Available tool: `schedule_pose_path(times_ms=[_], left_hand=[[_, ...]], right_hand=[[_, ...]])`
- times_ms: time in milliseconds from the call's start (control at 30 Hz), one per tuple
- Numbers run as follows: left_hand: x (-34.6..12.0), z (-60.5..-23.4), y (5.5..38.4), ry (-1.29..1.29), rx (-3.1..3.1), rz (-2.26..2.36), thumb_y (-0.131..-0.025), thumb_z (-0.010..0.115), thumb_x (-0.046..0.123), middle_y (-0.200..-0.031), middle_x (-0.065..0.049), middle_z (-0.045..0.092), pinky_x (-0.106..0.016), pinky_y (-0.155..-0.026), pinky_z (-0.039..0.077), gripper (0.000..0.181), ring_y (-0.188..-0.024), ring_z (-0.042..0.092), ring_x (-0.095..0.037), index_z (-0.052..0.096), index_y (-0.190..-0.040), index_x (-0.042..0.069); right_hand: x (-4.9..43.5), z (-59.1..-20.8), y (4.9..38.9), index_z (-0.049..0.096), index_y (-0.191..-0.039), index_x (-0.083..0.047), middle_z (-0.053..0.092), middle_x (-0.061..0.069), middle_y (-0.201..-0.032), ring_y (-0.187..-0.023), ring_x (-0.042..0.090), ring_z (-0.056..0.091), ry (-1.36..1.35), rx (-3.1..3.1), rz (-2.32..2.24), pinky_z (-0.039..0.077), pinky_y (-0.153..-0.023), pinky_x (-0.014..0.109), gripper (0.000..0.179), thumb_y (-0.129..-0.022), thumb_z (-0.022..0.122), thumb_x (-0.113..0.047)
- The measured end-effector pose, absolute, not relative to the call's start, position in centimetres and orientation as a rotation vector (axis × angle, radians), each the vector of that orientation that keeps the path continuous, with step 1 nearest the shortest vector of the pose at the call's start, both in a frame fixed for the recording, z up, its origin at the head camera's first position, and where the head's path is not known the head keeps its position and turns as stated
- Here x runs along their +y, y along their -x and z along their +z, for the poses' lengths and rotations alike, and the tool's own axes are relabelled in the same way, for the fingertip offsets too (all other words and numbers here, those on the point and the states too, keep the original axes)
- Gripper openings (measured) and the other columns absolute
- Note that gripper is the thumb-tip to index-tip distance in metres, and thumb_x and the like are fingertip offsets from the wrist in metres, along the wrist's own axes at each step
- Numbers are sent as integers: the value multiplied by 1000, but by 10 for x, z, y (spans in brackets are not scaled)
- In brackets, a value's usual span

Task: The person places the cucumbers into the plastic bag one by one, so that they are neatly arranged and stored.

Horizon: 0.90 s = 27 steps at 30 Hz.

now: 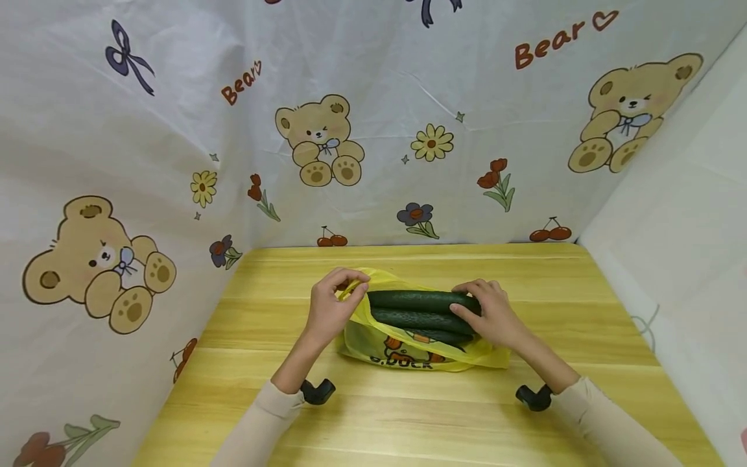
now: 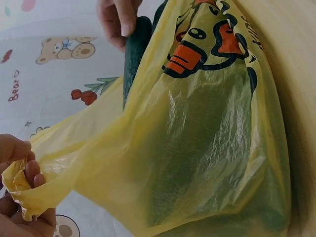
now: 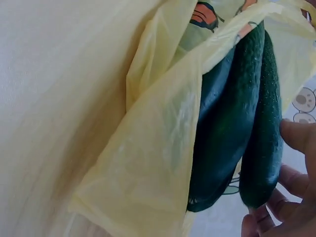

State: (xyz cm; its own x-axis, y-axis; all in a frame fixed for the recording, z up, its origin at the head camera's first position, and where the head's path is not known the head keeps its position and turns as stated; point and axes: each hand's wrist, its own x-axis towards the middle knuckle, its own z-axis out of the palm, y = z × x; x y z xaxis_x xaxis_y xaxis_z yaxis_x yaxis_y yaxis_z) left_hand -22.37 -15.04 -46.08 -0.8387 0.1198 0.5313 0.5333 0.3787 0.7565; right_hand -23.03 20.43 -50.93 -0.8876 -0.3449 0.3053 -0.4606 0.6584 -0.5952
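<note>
A yellow plastic bag [image 1: 373, 350] with a duck print lies on its side, its mouth gaping. Several dark green cucumbers [image 1: 408, 318] show inside it, side by side. My left hand [image 1: 329, 308] pinches the bag's edge at the left end; the left wrist view has the film bunched between the fingers [image 2: 32, 170]. At the other end, my right hand [image 1: 493, 314] holds the tip of the rearmost cucumber [image 3: 264, 148] between thumb and fingers. That cucumber lies along the bag's opening, with its near end outside the film in the right wrist view.
The bag rests on a wood-grain table [image 1: 408, 415]. Behind and to the left hangs a white sheet [image 1: 373, 214] printed with bears and flowers. A plain white surface [image 1: 671, 227] borders the right side. Black wrist mounts [image 1: 318, 392] sit by both forearms.
</note>
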Motion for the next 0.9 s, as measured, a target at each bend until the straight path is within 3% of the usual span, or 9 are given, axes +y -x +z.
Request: schedule_pose_path(times_ms=[233, 367, 667, 900], left_hand=[[-151, -460, 221, 568, -2258, -1448, -102, 77, 17, -106, 0, 77, -27, -82, 51, 8, -89, 62, -15, 83, -108, 18], [-150, -459, 222, 568, -2250, -1451, -103, 76, 18, -107, 0, 78, -25, -83, 52, 11, -89, 62, -14, 83, -110, 14], [-152, -460, 223, 569, -2213, -1471, -103, 76, 18, -105, -1, 77, -22, -84, 53, 14, -89, 62, -12, 84, -113, 13], [-152, -463, 223, 565, -2237, -1480, -104, 75, 20, -107, 0, 77, -23, -86, 53, 15, -91, 64, -13, 83, -114, 12]], right_hand=[[210, -511, 236, 65, -144, -6, 69, 19, -138, -102, 29, 50, -703, -2707, 1039, 33, -88, 46, 42, -106, 71, -21], [212, -512, 234, 68, -140, -8, 71, 17, -134, -106, 30, 56, -682, -2700, 1060, 40, -87, 45, 36, -106, 71, -21], [217, -504, 221, 68, -139, -15, 73, 8, -133, -100, 18, 62, -719, -2785, 1168, 52, -80, 32, 35, -108, 68, -32], [220, -508, 223, 70, -140, -10, 67, 11, -129, -112, 28, 58, -720, -2835, 1099, 50, -87, 43, 40, -105, 72, -31]])
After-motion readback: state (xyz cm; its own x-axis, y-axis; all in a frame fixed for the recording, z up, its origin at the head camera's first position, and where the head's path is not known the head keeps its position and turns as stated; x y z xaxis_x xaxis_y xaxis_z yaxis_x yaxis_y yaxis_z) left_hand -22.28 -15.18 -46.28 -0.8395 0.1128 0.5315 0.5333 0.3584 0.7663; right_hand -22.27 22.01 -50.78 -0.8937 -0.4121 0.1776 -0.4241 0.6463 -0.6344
